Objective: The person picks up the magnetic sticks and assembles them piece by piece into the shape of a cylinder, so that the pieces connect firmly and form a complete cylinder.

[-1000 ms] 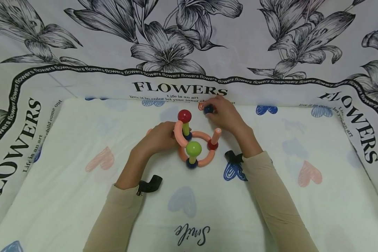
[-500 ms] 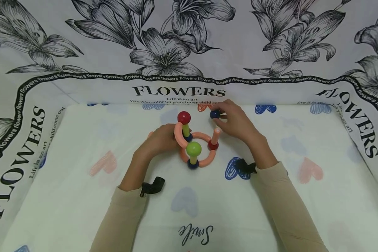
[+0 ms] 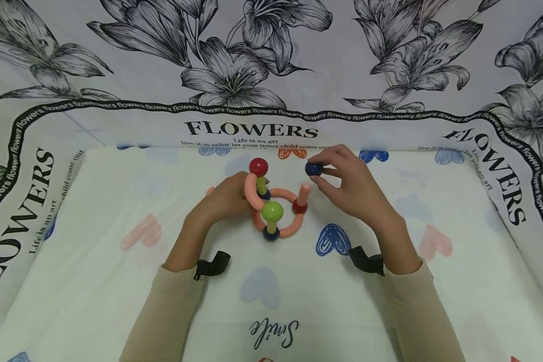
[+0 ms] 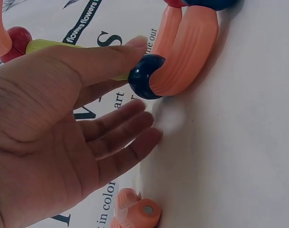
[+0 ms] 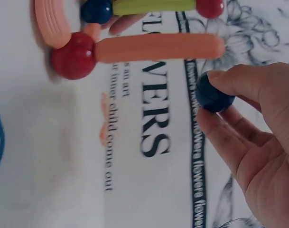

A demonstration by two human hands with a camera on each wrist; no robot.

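Note:
A ring of orange curved pieces [image 3: 292,230] joined by balls lies on the cloth. From it rise a yellow-green rod [image 3: 271,229] topped by a green ball [image 3: 272,211], another yellow-green rod [image 4: 51,45] under a red ball [image 3: 258,166], and a bare orange rod [image 5: 158,47]. A further curved piece [image 3: 251,191] slants up to the red ball. My left hand [image 3: 226,198] pinches the second rod near its lower blue ball [image 4: 143,78], other fingers loose. My right hand [image 3: 355,188] pinches a dark blue ball [image 5: 213,97] between thumb and fingertips, apart from the orange rod.
Loose orange pieces [image 4: 139,211] lie beyond my left hand, mostly hidden by it in the head view. The white cloth [image 3: 366,311] has printed hearts. Black wrist mounts [image 3: 366,260] stick inward from both sleeves.
My right hand has come back toward me and slightly right with the blue ball, which now shows more fully. My left hand keeps its hold on the structure.

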